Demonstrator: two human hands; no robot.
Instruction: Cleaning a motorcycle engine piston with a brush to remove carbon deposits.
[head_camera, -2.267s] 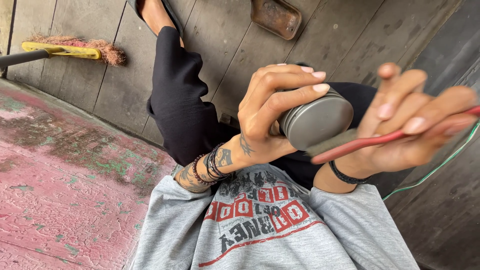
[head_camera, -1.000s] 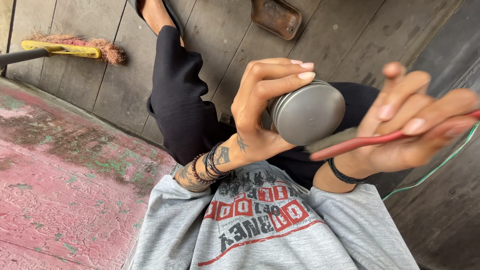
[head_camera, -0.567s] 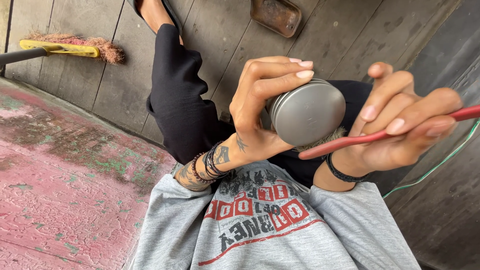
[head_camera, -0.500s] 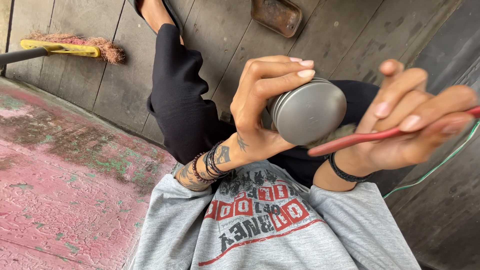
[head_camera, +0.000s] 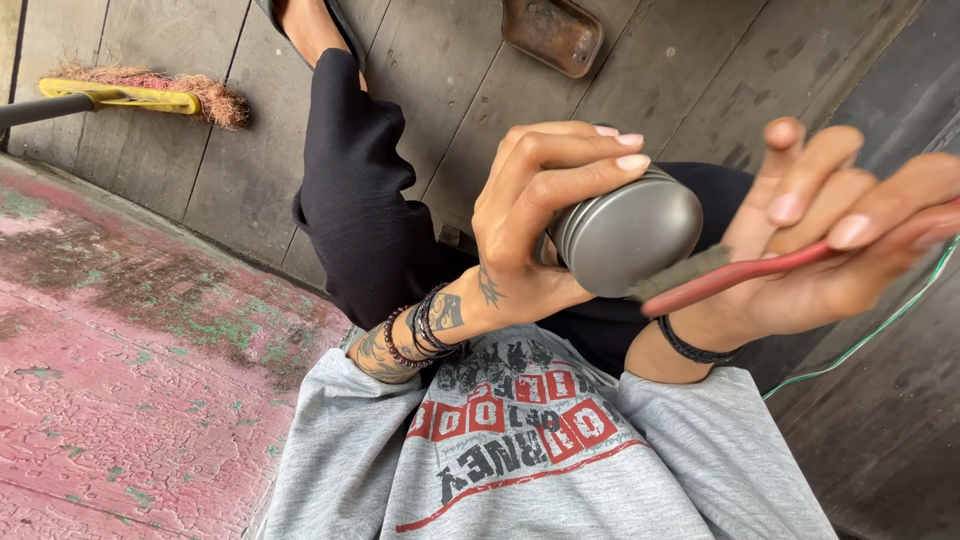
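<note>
My left hand (head_camera: 540, 215) grips a round grey metal tin (head_camera: 630, 232) from behind, fingers curled over its top edge, flat lid facing me. My right hand (head_camera: 830, 245) holds a red-handled brush (head_camera: 760, 272) between thumb and fingers; its dark bristle end lies against the lower right rim of the tin. Beaded bracelets circle my left wrist, a black band my right. Both hands are above my lap, over a grey printed shirt (head_camera: 520, 450) and black trousers (head_camera: 370, 200).
I sit at the edge of a worn pink painted slab (head_camera: 130, 380) above grey wooden floorboards. A yellow broom head (head_camera: 140, 95) lies at the upper left. A rusty brown metal tray (head_camera: 553, 35) sits on the boards at top centre. A green wire (head_camera: 860, 340) runs at right.
The tin has turned slightly in my left hand, its lid facing me more. My right hand has shifted the brush back and forth along the tin's lower rim.
</note>
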